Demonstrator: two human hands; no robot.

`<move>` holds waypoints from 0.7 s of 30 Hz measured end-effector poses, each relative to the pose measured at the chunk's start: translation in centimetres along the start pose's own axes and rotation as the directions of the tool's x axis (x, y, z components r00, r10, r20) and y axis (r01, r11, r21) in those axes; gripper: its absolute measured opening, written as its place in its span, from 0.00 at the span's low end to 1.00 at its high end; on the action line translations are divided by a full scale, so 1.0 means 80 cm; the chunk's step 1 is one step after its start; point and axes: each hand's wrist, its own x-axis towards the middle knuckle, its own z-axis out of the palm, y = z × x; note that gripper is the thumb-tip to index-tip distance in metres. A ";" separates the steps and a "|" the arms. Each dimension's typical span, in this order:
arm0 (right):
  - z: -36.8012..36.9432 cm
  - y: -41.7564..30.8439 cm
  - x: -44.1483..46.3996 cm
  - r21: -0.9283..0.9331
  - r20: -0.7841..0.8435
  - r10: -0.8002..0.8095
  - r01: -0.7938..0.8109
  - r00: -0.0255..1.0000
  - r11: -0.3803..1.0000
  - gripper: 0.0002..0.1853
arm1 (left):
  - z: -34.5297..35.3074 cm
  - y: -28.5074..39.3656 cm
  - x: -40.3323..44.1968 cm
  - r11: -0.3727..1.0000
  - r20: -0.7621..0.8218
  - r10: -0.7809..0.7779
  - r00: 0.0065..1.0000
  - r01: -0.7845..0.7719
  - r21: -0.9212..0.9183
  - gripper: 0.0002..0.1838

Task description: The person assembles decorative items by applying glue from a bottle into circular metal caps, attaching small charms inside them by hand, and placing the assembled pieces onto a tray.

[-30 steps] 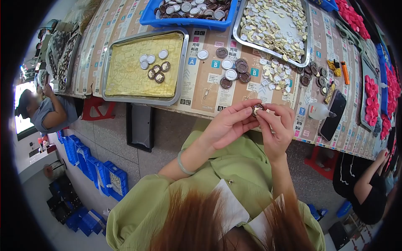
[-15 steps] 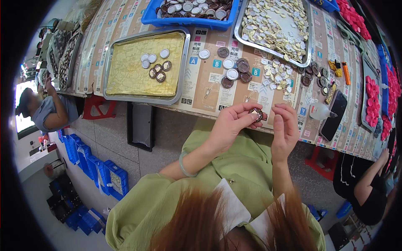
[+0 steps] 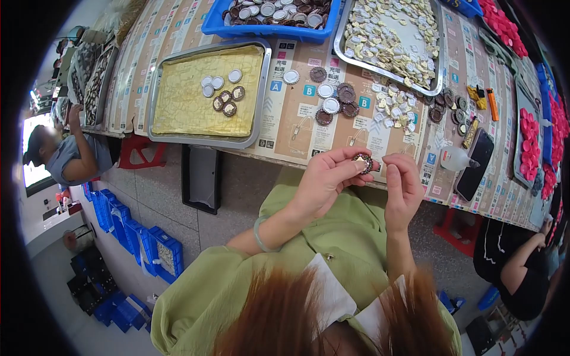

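Observation:
Just over the table's front edge, my left hand (image 3: 326, 181) pinches a small round dark brown piece (image 3: 363, 163) with a beaded rim and a cream bit on its face. My right hand (image 3: 405, 188) is beside it, a little to the right, fingers loosely bent and thumb apart; nothing shows in it. Beyond my hands lie several loose round scalloped pieces, brown ones (image 3: 346, 93) and white-faced ones (image 3: 331, 105). To their right is a loose pile of small cream and white bits (image 3: 395, 107).
A metal tray (image 3: 266, 89) lined with yellow sheet holds several round pieces. Behind are a blue bin (image 3: 267, 31) of round pieces and a metal tray (image 3: 438, 71) of cream bits. At right lie a white bottle (image 3: 454, 159), phone (image 3: 476, 166) and orange cutter (image 3: 492, 104). Other people sit at both sides.
My right hand's fingers have bent slightly more and come a touch nearer the brown piece. My left hand keeps its hold. The person at right has moved an arm a little.

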 end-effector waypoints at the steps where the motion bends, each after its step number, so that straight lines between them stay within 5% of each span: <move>1: 0.000 -0.001 0.000 -0.005 -0.008 0.012 -0.012 1.000 1.000 0.05 | -0.001 0.002 0.000 1.000 0.011 -0.002 1.000 0.003 -0.027 0.13; 5: -0.002 0.001 -0.001 -0.031 -0.053 0.019 -0.020 0.998 0.999 0.05 | -0.013 0.018 0.001 0.990 -0.051 0.115 0.992 -0.111 0.084 0.12; 7: -0.010 0.005 -0.002 -0.008 -0.054 0.038 -0.038 0.998 0.999 0.05 | -0.041 0.043 0.006 0.747 -0.136 0.497 0.857 -0.343 0.569 0.12; 9: -0.018 0.008 -0.001 -0.046 -0.119 0.060 -0.066 0.991 0.997 0.05 | -0.064 0.074 0.003 0.530 -0.249 0.717 0.651 -0.276 0.802 0.12; 11: -0.029 0.015 -0.002 -0.060 -0.126 0.048 -0.056 0.991 0.997 0.06 | -0.096 0.103 -0.001 0.341 -0.275 0.753 0.597 0.003 0.940 0.11; 12: -0.032 0.017 -0.002 -0.068 -0.210 0.043 -0.059 0.977 0.996 0.06 | -0.111 0.110 0.000 0.338 -0.272 0.756 0.595 0.002 0.941 0.11; 14: -0.034 0.023 -0.007 -0.091 -0.430 0.022 -0.067 0.903 0.994 0.11 | -0.134 0.119 0.004 -0.350 0.181 0.840 0.511 0.256 0.901 0.11; 17: -0.053 0.036 -0.006 -0.182 -0.625 -0.169 0.068 0.763 0.981 0.19 | -0.105 0.118 0.028 -0.290 0.233 0.871 0.432 0.072 0.954 0.12; 18: -0.068 0.052 -0.005 -0.204 -0.613 -0.265 0.175 0.744 0.963 0.24 | -0.100 0.117 0.038 -0.295 0.257 0.830 0.495 0.000 0.955 0.12; 21: -0.076 0.047 0.014 -0.398 -0.599 -0.262 0.003 0.756 0.917 0.30 | -0.078 0.108 0.071 -0.425 0.390 0.757 0.524 -0.059 0.903 0.13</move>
